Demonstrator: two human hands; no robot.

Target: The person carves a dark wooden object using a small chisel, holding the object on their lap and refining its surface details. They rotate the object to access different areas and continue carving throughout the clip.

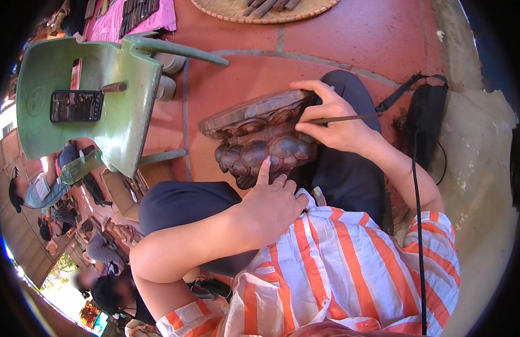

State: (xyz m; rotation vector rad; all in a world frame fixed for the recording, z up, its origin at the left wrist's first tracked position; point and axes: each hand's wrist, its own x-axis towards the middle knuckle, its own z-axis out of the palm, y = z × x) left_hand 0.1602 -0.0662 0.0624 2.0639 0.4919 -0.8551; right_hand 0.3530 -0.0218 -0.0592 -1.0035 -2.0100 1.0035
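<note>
A dark brown carved wooden piece [254,154] rests across my lap, tilted, with a flat slab along its far side and rounded, bulging shapes below. My right hand [338,121] is closed around a thin dark rod-like tool [355,117], its back end sticking out to the right; the working tip is hidden, and its exact kind does not show. That hand lies against the right end of the carving. My left hand [265,208] touches the near bulges with an outstretched index finger, the other fingers loosely bent with nothing visible in them.
On the left stands a green plastic chair [111,73] bearing a phone [75,105] and a short wooden handle [114,87]. Ahead, a round woven tray [260,18] carries dark sticks. A black bag [427,109] with a strap and cable lies right. Several people sit far left.
</note>
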